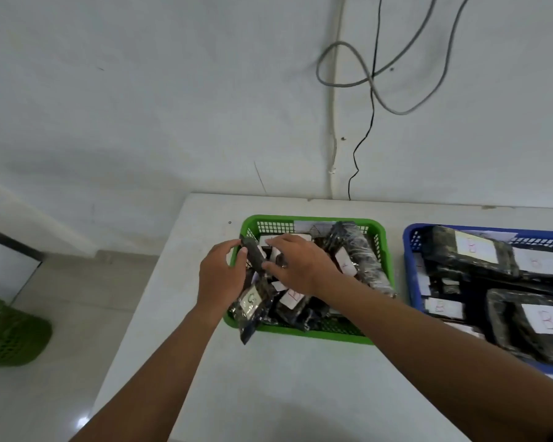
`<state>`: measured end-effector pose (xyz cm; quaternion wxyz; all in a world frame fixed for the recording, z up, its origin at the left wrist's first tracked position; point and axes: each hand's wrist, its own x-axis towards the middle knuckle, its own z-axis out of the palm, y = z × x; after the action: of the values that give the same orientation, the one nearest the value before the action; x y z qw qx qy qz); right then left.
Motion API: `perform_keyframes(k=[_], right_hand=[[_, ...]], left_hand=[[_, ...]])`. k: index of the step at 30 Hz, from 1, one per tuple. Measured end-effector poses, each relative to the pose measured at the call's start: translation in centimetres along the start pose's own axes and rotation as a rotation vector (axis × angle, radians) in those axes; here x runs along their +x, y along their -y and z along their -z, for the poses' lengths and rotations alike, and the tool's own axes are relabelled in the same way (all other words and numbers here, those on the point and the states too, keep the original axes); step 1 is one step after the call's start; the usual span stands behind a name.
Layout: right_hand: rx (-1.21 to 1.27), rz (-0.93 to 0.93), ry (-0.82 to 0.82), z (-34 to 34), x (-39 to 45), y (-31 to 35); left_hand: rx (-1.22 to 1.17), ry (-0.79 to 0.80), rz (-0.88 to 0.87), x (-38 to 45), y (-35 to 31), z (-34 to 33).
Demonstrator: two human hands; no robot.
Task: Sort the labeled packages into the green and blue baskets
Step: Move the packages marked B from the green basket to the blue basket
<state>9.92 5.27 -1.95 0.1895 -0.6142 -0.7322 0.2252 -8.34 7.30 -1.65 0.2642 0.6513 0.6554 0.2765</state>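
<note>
Reaching over the green basket (313,334), both hands pinch one dark package (253,257); left hand (221,275), right hand (296,264).

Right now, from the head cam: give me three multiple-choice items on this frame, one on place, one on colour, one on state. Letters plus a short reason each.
1. Where are both hands working?
A. over the green basket
B. over the blue basket
C. over bare table at the near edge

2. What colour is the basket at the right edge of the view?
A. red
B. blue
C. yellow

3. What is the left hand doing?
A. lying flat and open on the table
B. gripping a small dark package
C. holding a cable

Key:
1 A: the left hand and right hand both sit above the green basket.
2 B: the blue basket stands to the right of the green one, with packages marked B in it.
3 B: its thumb and fingers close round the small dark package at the basket's left rim; the right hand touches it too.
</note>
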Motion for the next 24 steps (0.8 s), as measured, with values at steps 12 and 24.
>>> perform_keyframes(k=[12,24], right_hand=[[-0.096,-0.288,-0.074,-4.8,4.2,1.9],[0.255,-0.031,-0.300,-2.0,-0.3,-1.4]], left_hand=[[-0.322,0.131,0.298,6.9,1.3,-1.2],[-0.817,0.562,0.773,6.5,-1.4,-0.3]])
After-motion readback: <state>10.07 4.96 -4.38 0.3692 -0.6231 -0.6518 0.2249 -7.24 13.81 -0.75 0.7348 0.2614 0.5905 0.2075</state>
